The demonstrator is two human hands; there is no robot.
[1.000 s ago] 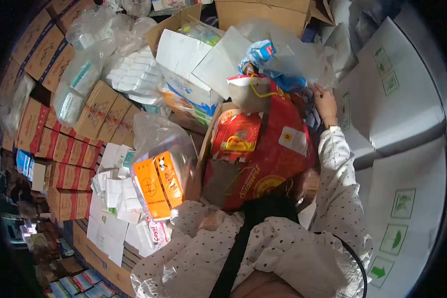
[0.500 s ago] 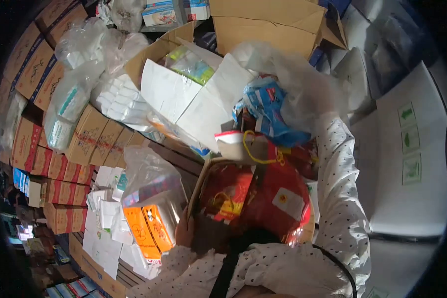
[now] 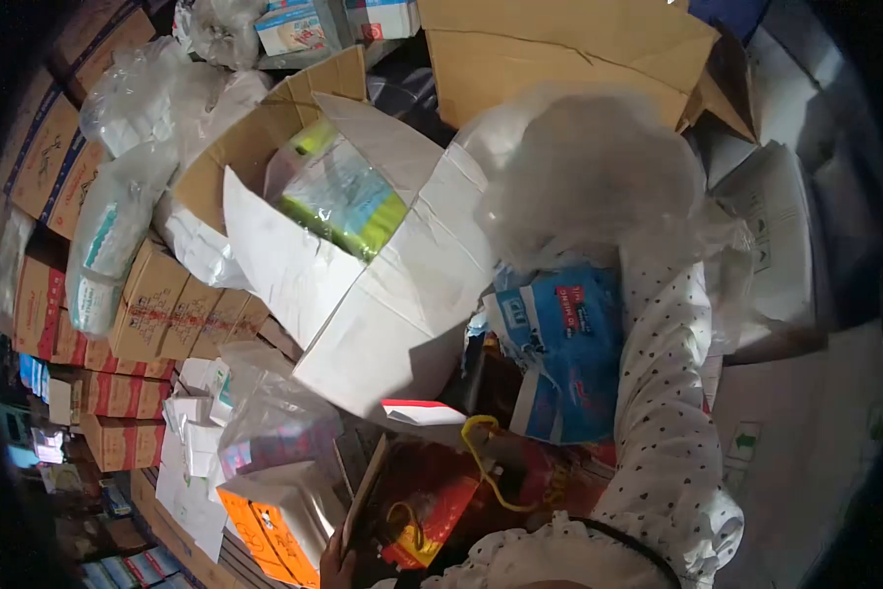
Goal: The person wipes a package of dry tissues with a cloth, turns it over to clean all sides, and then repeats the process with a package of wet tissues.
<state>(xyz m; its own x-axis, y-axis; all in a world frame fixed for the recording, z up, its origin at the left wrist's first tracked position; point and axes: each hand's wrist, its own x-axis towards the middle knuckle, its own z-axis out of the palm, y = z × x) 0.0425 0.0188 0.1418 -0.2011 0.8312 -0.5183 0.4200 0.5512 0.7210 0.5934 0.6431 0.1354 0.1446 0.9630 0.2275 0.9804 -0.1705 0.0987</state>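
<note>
My left hand is at the bottom edge, against the left wall of an open carton that holds red packages with yellow cord handles. Its fingers lie along the carton's rim and are only partly visible. My right arm reaches forward in a white dotted sleeve; the right hand is hidden behind a cloudy plastic bag. Just below that bag, a blue package rests above the red packages. A white carton with open flaps stands beside it, with a green and blue wrapped pack inside.
Brown cartons and red-brown cartons are stacked at the left. An orange package lies left of my left hand. A large open cardboard box is at the back, and white boxes stand at the right.
The view has shifted, so the red packages sit lower in it. The cloudy bag is bunched up higher above the blue package, which shows more fully. My left hand remains at the carton's edge.
</note>
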